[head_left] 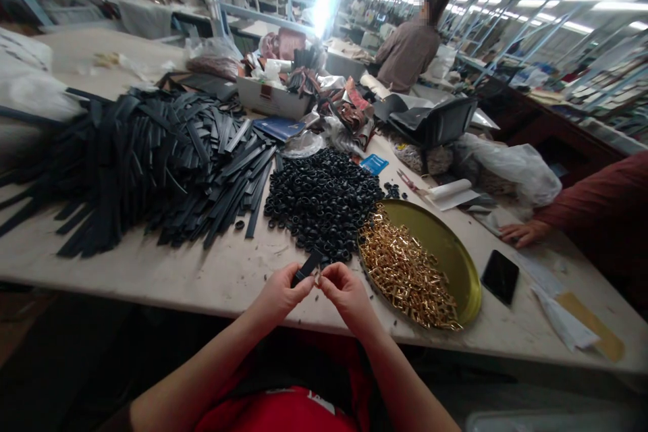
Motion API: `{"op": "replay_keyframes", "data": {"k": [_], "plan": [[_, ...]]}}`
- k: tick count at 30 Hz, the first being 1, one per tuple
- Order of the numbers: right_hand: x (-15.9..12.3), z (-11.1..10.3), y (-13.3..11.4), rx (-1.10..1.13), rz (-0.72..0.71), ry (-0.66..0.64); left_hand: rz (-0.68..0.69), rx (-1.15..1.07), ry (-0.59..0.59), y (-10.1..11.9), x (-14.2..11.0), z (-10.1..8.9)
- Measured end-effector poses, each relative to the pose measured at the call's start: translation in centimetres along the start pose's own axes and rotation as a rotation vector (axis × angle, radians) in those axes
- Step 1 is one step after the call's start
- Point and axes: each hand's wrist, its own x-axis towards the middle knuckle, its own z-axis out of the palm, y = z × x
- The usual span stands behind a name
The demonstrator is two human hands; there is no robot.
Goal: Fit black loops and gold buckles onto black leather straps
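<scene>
Left grip (283,290) pinches a black strap (308,268); right grip (348,291), at its three o'clock, pinches an indistinct small piece (318,277).

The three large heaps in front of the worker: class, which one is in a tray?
The gold-coloured metal pieces, rightmost, are in the yellowish tray; the black strips and small black loops lie directly on the table.

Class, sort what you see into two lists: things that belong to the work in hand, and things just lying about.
Probably in the work:
- black strip in the left hand
- heap of black strips
- black loops
- gold metal pieces, on their tray

Seemingly lying about:
- dark phone
- blue card
- white box
</scene>
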Motion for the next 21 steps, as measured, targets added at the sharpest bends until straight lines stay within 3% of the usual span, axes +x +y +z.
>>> {"op": "replay_keyframes", "data": {"k": [4,7,13,17,21], "plan": [[-0.2,1.1,0.5,0.104,0.003,0.125,-0.007,-0.103,0.037,0.2,-0.5,1.3],[-0.6,2.0,0.8,0.203,0.025,0.150,-0.020,-0.157,0.084,0.3,-1.0,1.7],[-1.1,1.6,0.4,0.149,0.049,-0.015,-0.029,-0.122,0.083,0.3,-1.4,0.7],[-1.9,0.5,-0.1,-0.041,-0.002,-0.071,-0.086,-0.054,0.010,0.6,-1.6,-0.6],[-2.7,0.1,-0.1,-0.121,-0.096,-0.128,-0.174,-0.068,-0.164,0.9,-2.3,-1.2]]}}
